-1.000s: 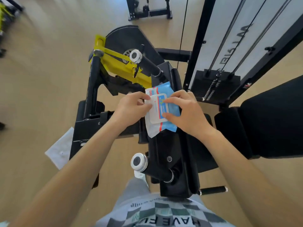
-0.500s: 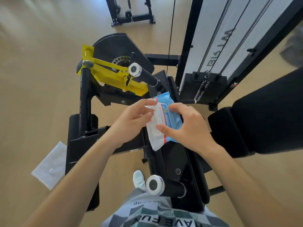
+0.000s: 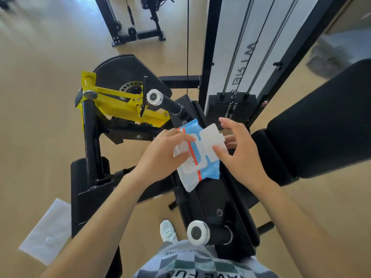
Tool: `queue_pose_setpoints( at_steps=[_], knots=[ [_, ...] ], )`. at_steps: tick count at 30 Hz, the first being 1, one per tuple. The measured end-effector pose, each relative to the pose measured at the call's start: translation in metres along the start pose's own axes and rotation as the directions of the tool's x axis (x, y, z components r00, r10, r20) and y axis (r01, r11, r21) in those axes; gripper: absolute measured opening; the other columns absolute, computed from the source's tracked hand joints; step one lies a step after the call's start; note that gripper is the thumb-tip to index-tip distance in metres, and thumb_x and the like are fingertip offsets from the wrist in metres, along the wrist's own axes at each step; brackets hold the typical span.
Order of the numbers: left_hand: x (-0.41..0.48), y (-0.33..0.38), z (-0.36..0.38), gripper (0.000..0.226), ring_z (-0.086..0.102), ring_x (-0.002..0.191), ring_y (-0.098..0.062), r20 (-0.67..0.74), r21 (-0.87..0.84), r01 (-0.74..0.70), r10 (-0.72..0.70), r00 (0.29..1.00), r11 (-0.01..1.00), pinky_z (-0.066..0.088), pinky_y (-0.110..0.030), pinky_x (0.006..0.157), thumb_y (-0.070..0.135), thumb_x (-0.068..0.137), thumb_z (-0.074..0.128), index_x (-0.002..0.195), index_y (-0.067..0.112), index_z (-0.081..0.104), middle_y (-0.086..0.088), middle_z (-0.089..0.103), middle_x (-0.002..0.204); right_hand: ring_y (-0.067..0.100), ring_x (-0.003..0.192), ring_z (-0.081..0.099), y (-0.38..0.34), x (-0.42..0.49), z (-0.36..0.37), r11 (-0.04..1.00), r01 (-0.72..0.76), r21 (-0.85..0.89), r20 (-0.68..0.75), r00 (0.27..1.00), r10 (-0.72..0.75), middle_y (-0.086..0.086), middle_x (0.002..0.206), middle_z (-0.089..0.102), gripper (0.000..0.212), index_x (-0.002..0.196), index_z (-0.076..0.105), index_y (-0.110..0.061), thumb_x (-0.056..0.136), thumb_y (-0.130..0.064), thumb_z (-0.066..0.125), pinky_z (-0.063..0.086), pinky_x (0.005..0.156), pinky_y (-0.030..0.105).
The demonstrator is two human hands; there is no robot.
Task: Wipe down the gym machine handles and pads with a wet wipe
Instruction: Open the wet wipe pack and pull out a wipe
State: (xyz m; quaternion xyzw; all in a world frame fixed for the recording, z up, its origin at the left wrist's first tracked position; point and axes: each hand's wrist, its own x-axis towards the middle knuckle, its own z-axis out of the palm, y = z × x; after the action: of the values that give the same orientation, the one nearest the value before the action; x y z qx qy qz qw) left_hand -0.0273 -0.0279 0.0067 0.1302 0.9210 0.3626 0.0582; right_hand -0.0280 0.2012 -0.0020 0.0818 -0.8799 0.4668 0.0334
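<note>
Mid-frame, my left hand (image 3: 160, 155) has its grip pinched on the blue wipe pack (image 3: 208, 171) over the black machine (image 3: 210, 197). My right hand (image 3: 245, 157) holds the pack's lifted flap (image 3: 210, 139). The pack print is unreadable; my shirt (image 3: 190, 265) shows "AVE FU".

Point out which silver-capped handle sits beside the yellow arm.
The far handle, its cap overlapping the yellow arm; the near handle sticks out low by the checked shirt.

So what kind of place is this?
Most likely a gym: a black metal weight stack, a big black padded seat, and a yellow metal lever arm on the machine.
</note>
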Motion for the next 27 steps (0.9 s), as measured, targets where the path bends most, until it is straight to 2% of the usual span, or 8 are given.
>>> queue_pose_setpoints(
  at_steps=[4, 6, 9, 13, 17, 22, 24, 27],
  knots=[
    [0.001, 0.003, 0.003, 0.043, 0.053, 0.107, -0.011, -0.028, 0.091, -0.025, 0.028, 0.999, 0.996, 0.054, -0.029, 0.089, 0.028, 0.085, 0.083, 0.126, 0.024, 0.068, 0.006, 0.058, 0.120, 0.013, 0.114, 0.048, 0.017, -0.003, 0.006, 0.957, 0.130, -0.260, -0.039, 0.989, -0.145, 0.001, 0.129, 0.049, 0.041, 0.124, 0.067, -0.017, 0.085, -0.016, 0.080, 0.045, 0.096, 0.014],
    [0.000, 0.001, 0.005, 0.041, 0.054, 0.106, -0.011, -0.030, 0.103, -0.020, 0.023, 0.999, 0.994, 0.055, -0.030, 0.090, 0.033, 0.082, 0.085, 0.119, 0.025, 0.068, 0.009, 0.059, 0.118, 0.016, 0.112, 0.048, 0.016, -0.003, 0.008, 0.923, 0.228, -0.310, -0.010, 0.970, -0.244, 0.004, 0.119, 0.058, 0.029, 0.114, 0.073, -0.011, 0.085, -0.014, 0.077, 0.038, 0.094, 0.006],
    [-0.002, -0.006, 0.006, 0.033, 0.054, 0.109, -0.010, 0.003, 0.077, -0.056, 0.056, 0.998, 0.995, 0.055, -0.033, 0.092, 0.038, 0.080, 0.085, 0.108, 0.027, 0.070, 0.013, 0.060, 0.115, 0.011, 0.107, 0.052, 0.010, -0.005, 0.013, 0.896, 0.342, -0.282, 0.112, 0.940, -0.324, 0.006, 0.107, 0.069, 0.026, 0.110, 0.076, -0.006, 0.088, -0.020, 0.073, 0.042, 0.091, 0.010],
    [-0.002, -0.009, 0.006, 0.035, 0.052, 0.111, -0.004, 0.003, 0.062, -0.086, 0.086, 0.996, 0.994, 0.050, -0.022, 0.096, 0.041, 0.079, 0.084, 0.110, 0.027, 0.073, 0.015, 0.061, 0.118, 0.005, 0.101, 0.054, 0.006, -0.001, 0.013, 0.948, 0.261, -0.181, 0.143, 0.961, -0.237, 0.000, 0.104, 0.069, 0.019, 0.109, 0.077, -0.010, 0.092, -0.018, 0.071, 0.048, 0.086, 0.014],
    [0.002, -0.005, 0.009, 0.037, 0.057, 0.109, -0.009, -0.026, 0.189, -0.117, 0.124, 0.992, 0.975, 0.054, -0.031, 0.095, 0.048, 0.078, 0.085, 0.106, 0.027, 0.074, 0.009, 0.065, 0.114, 0.006, 0.100, 0.053, -0.003, 0.003, 0.011, 0.963, 0.205, -0.177, 0.223, 0.961, -0.163, -0.012, 0.102, 0.059, 0.033, 0.115, 0.075, -0.019, 0.084, -0.028, 0.082, 0.047, 0.086, 0.017],
    [-0.002, -0.005, 0.017, 0.025, 0.064, 0.101, -0.017, -0.081, 0.307, -0.200, 0.235, 0.969, 0.931, 0.060, -0.039, 0.067, 0.050, 0.079, 0.083, 0.091, 0.028, 0.077, 0.009, 0.069, 0.105, 0.005, 0.102, 0.049, -0.003, 0.006, 0.014, 0.962, 0.182, -0.204, 0.248, 0.960, -0.130, -0.011, 0.105, 0.057, 0.041, 0.116, 0.073, -0.023, 0.078, -0.030, 0.087, 0.050, 0.088, 0.023],
    [-0.005, -0.007, 0.021, 0.017, 0.062, 0.101, -0.017, -0.097, 0.333, -0.219, 0.264, 0.959, 0.917, 0.053, -0.031, 0.056, 0.048, 0.081, 0.081, 0.084, 0.032, 0.076, 0.012, 0.068, 0.105, 0.003, 0.104, 0.047, -0.002, 0.004, 0.014, 0.965, 0.166, -0.203, 0.247, 0.962, -0.113, -0.013, 0.106, 0.055, 0.042, 0.118, 0.072, -0.025, 0.078, -0.031, 0.087, 0.050, 0.090, 0.024],
    [-0.008, -0.012, 0.025, 0.016, 0.060, 0.103, -0.015, -0.130, 0.351, -0.218, 0.279, 0.952, 0.910, 0.034, -0.017, 0.053, 0.045, 0.086, 0.073, 0.083, 0.030, 0.072, 0.014, 0.068, 0.109, 0.004, 0.109, 0.047, -0.002, 0.002, 0.014, 0.972, 0.144, -0.184, 0.241, 0.966, -0.098, -0.015, 0.109, 0.054, 0.043, 0.119, 0.071, -0.027, 0.079, -0.032, 0.086, 0.050, 0.092, 0.025]
  ],
)
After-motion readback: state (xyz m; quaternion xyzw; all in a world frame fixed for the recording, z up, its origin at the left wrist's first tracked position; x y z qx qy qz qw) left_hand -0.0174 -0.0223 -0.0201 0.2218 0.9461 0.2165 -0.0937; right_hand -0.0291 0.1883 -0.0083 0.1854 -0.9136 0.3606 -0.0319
